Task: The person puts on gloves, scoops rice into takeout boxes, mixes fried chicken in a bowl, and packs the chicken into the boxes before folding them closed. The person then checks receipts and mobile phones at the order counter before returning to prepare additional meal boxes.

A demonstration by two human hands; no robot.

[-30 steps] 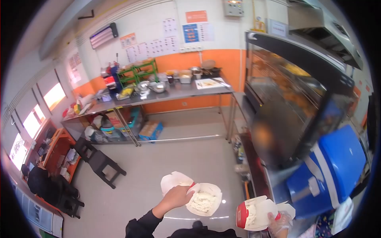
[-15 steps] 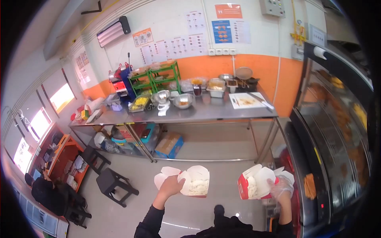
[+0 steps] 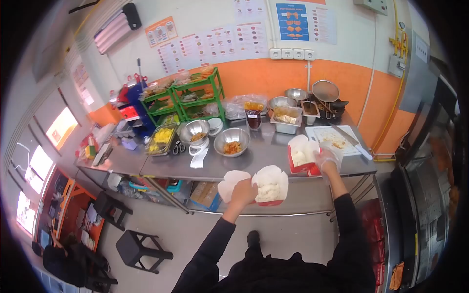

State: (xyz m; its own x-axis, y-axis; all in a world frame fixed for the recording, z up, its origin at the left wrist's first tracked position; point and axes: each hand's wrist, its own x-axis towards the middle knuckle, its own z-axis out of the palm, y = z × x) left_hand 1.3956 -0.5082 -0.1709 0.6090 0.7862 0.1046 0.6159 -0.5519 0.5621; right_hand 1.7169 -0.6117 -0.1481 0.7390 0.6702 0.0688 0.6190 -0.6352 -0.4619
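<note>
My bare left hand [image 3: 243, 192] is closed on a red-and-white paper takeaway box [image 3: 271, 186] with its flaps spread and white rice inside. It hangs just in front of the steel table's near edge. My right hand [image 3: 330, 160], in a clear plastic glove, grips a second takeaway box [image 3: 303, 155], also open with rice in it. That box is over the table's right part, in front of a white cutting board [image 3: 320, 132]. Whether its base touches the tabletop, I cannot tell. The fingers of my right hand are partly hidden behind the flaps.
On the steel table [image 3: 273, 163] are a bowl of reddish food [image 3: 232, 144], a smaller bowl [image 3: 195, 132], a tray of yellow pieces [image 3: 161, 140], a knife [image 3: 345, 134] and green racks [image 3: 195, 95]. A glass cabinet [image 3: 430, 215] stands right; black stools [image 3: 141, 249] and a seated person [image 3: 63, 263] are left.
My body has come closer to the table. Both boxes have moved forward with my hands, the right one now over the tabletop, the left one near its edge.
</note>
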